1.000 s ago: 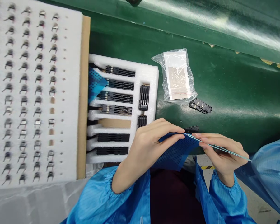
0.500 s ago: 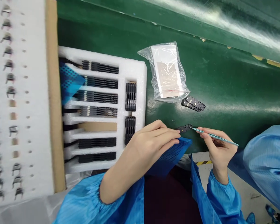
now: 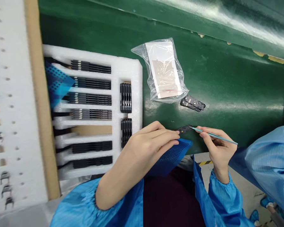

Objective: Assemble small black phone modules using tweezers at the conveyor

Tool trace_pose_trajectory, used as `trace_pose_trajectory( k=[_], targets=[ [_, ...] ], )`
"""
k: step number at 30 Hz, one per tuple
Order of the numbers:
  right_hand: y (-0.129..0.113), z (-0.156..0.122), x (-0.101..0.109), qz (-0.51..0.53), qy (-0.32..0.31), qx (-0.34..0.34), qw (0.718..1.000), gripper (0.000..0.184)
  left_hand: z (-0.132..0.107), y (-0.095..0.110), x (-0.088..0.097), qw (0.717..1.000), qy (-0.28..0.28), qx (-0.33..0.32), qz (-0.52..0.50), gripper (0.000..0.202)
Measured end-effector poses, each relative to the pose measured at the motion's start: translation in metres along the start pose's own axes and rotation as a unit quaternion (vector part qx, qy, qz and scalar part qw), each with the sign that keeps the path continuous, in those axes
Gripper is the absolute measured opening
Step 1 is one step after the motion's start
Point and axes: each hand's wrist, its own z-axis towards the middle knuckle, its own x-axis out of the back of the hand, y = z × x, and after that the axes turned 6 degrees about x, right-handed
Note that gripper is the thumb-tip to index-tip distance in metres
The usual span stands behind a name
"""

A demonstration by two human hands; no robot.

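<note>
My right hand (image 3: 219, 148) is closed around light-blue tweezers (image 3: 215, 135), whose tips touch the right end of a small black plastic part (image 3: 185, 129). At that part's left end is my left hand (image 3: 153, 142), its fingers closed on it; the fingertips' far side is hidden. Under my left hand hangs a blue perforated sheet (image 3: 172, 157); I cannot tell whether the fingers grip it too. Just beyond, a few similar black plastic parts (image 3: 192, 103) lie overlapping on the green bench (image 3: 234, 94).
Left of my hands stands a white foam tray (image 3: 137, 72) with slots of black parts and another blue sheet (image 3: 58, 82). A clear plastic bag (image 3: 165, 71) holds flat sheets. Farther left is a foam board (image 3: 11, 41) with small clips. A co-worker's blue sleeve (image 3: 272, 157) is at right.
The whole view has shifted slightly, so the tray and bag appear farther left. Both hands keep nearly the same pose, with the tweezers still at the black part.
</note>
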Motion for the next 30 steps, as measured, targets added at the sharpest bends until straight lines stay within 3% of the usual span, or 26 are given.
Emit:
trace_pose_trajectory(
  k=[9,24,30],
  targets=[
    [0.0022,-0.0003,0.0004,-0.006,-0.001,0.014,1.000,0.017,0.0007,-0.0013,-0.0006,1.000,0.005,0.000,0.001,0.011],
    [0.0093,-0.0071,0.0013,-0.017,-0.028,0.139,0.990,0.046,0.0021,-0.0016,-0.0021,1.000,0.007,-0.003,0.003,0.012],
    [0.0095,-0.0091,0.0010,-0.020,-0.010,0.111,0.994,0.034,0.0030,-0.0014,-0.0024,1.000,0.005,0.000,-0.004,0.013]
  ],
)
